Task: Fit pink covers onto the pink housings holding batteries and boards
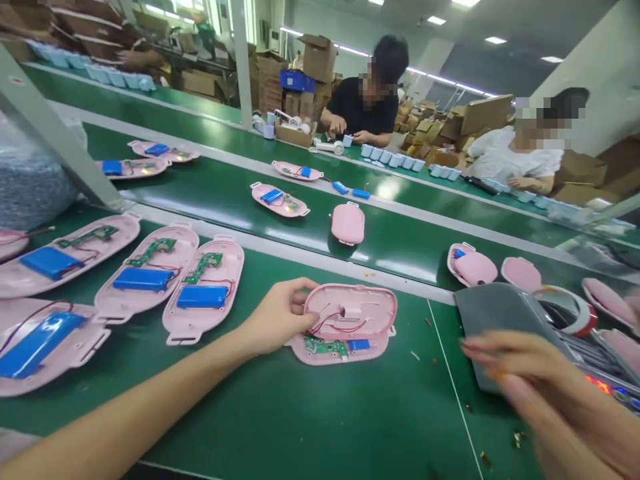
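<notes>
My left hand (283,317) grips the left edge of a pink shell half (370,310), fingers wrapped round its rim. That half is tilted over a second pink shell (305,353) lying on the green table, with a green circuit board (325,347) and a blue battery (359,345) inside. Red wires run along the upper half. My right hand (520,380) is raised at the right, beside a dark grey device (500,313), blurred by motion. Its thumb and fingertips are close together; whatever they hold, if anything, is too blurred to name.
Several pink shells (183,327) with batteries and boards lie at the left. More shells (347,223) sit on the green belt (215,193). A tape roll (583,320) rests on the grey device. Small metal pieces (519,439) lie lower right. Two people work across the belt.
</notes>
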A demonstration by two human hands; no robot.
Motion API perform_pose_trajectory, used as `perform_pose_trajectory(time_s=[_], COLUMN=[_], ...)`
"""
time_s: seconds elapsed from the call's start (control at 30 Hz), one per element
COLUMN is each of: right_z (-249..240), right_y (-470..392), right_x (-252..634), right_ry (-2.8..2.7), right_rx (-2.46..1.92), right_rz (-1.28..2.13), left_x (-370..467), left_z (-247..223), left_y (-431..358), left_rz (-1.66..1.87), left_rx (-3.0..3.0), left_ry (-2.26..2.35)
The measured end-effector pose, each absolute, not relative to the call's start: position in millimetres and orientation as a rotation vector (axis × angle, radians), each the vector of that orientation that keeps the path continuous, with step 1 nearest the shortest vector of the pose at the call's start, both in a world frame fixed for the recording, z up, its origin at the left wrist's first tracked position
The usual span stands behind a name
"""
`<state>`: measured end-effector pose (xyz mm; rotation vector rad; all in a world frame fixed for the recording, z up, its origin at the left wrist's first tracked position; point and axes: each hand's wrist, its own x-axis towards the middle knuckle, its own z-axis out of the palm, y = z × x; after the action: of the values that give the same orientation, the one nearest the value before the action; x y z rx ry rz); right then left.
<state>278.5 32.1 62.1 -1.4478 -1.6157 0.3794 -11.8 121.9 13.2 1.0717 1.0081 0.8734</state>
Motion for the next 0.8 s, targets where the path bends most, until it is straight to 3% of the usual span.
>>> perform_pose_trajectory(time_s=[0.1, 0.23, 0.53, 0.63, 0.7, 0.8], right_z=[79, 72, 46, 46, 53, 63], right_y=[91, 143, 147, 150, 156, 165], right_x=[215, 172, 164, 163, 168, 180], right_ry=[-2.364, -2.754, -2.856, -2.717, -2.562, -2.495], right_rx=[-1.196, -1.023, -0.910, -1.147, -1.464, -1.616], right_rz=[0.350, 0.264, -0.145, -0.220, -0.125, 0.371], left_x=[-14, -16, -16, -15, -14, -14], left_z=[5, -6, -12, -13, -13, -9], left_y=[123, 126, 125, 124, 122, 119], left_rz=[0.892, 0.921, 0.918, 0.917, 0.916, 0.974], left_rx=[1.064, 1.037, 1.155, 1.171, 1.146, 1.186], left_ry=[0.920, 0.874, 0.945, 0.962, 0.959, 0.983])
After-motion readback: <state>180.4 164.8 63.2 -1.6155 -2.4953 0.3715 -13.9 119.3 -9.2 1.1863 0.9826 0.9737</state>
